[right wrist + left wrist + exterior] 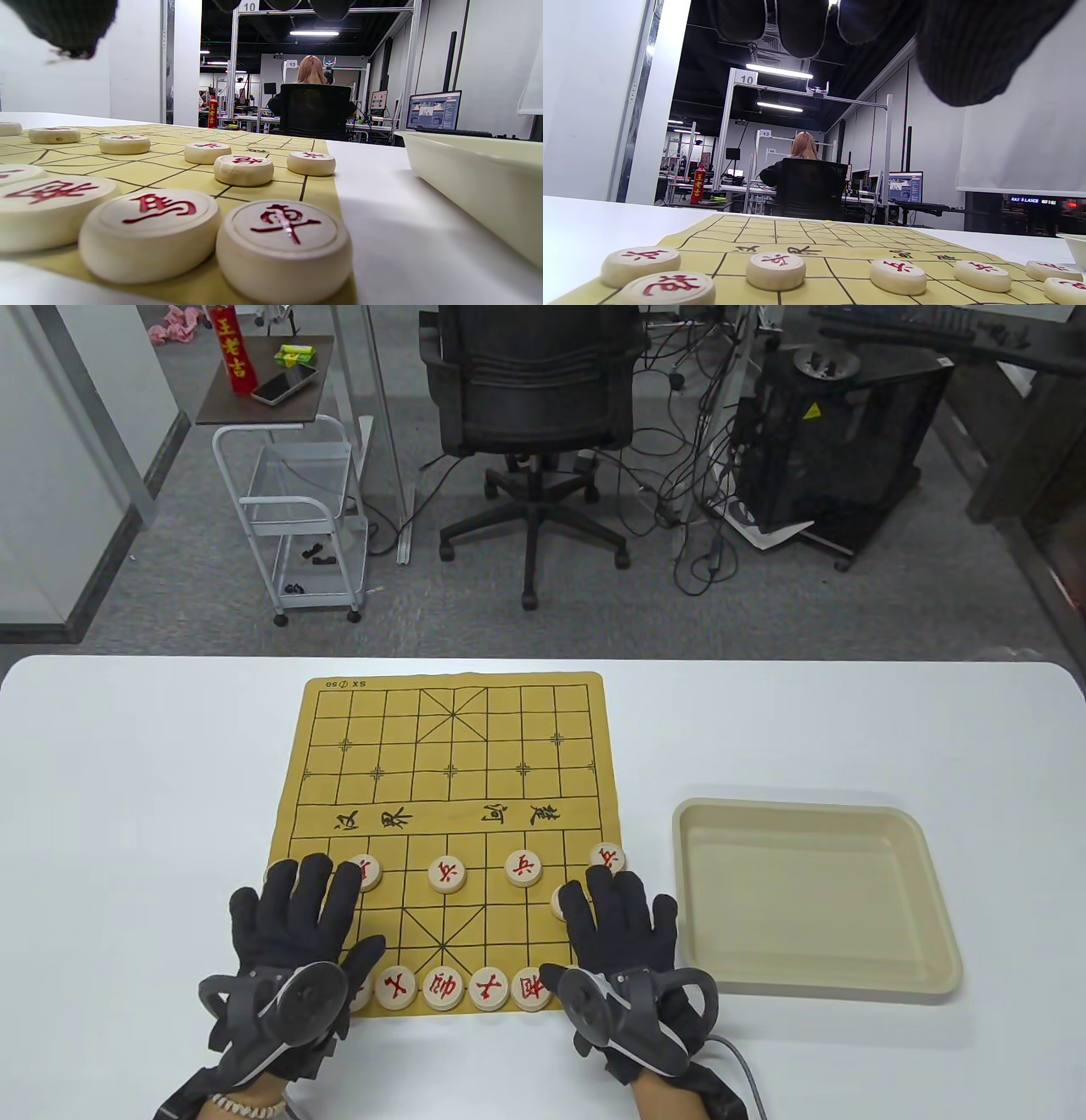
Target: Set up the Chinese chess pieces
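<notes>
red side nearly set, far half bare

red pieces [447, 873] are seen lined up on the lower half of the board [450, 746]; its upper half carries none, and the tray [933, 899] at lower right looks emptied. the near side is judged about finished. the left hand [293, 912] and right hand [615, 920] are spread flat over the bottom rows, nothing gripped. a white table [127, 814] is below; an office chair [534, 390] and cart [293, 500] fill the upper frame.

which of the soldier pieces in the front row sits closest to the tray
The soldier piece at the right edge of the board, just beyond the right hand. The other soldiers sit further left along that row, away from the tray.
</notes>
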`<state>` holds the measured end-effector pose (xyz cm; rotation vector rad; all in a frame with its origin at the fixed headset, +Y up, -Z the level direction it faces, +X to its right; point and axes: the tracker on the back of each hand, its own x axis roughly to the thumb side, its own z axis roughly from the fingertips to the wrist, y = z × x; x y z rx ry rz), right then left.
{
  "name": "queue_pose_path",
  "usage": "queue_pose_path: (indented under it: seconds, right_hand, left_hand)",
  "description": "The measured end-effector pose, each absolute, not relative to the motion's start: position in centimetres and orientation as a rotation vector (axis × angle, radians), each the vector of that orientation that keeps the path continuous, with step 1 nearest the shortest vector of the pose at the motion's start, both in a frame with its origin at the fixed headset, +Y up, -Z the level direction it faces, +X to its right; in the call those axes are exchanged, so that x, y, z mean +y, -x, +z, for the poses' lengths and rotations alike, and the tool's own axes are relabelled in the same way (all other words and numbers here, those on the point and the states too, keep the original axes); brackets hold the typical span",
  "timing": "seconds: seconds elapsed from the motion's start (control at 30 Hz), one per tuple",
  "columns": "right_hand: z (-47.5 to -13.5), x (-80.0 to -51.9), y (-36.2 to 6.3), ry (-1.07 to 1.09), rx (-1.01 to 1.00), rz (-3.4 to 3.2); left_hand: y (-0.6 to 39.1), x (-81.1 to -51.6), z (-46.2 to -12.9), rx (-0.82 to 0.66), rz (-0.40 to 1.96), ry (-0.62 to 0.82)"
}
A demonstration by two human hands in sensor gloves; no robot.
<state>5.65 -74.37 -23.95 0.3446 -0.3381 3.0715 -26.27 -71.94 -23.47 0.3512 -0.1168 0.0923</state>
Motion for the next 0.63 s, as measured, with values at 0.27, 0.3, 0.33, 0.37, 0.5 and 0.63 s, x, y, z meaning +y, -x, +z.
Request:
queue_pose_path:
  seconds: [0.27, 0.3, 0.33, 0.37, 0.5, 0.63]
  right_hand:
    - [-23.85, -74.38, -5.56, -0.352, -0.335, 3.073]
    - [-23.85, -74.38, -5.57, -0.352, -0.336, 3.073]
    - [-23.84, -74.37, -5.57, -0.352, -0.336, 3.073]
    - [-23.84, -74.37, -5.58, -0.352, -0.336, 3.072]
    - [-23.82, -74.37, -5.55, -0.353, -0.334, 3.073]
    - [-23.81, -74.36, -5.52, -0.355, -0.332, 3.073]
  left_hand:
    - [26.23, -71.94, -23.36, -0.119, 0.088, -0.357]
    - [26.22, -71.94, -23.35, -0.119, 0.087, -0.357]
    - [26.21, -71.94, -23.35, -0.12, 0.087, -0.358]
    - [26.2, -71.94, -23.35, -0.12, 0.086, -0.358]
    - [26.17, -71.95, -23.33, -0.121, 0.085, -0.356]
    - [26.16, -71.94, -23.3, -0.121, 0.085, -0.356]
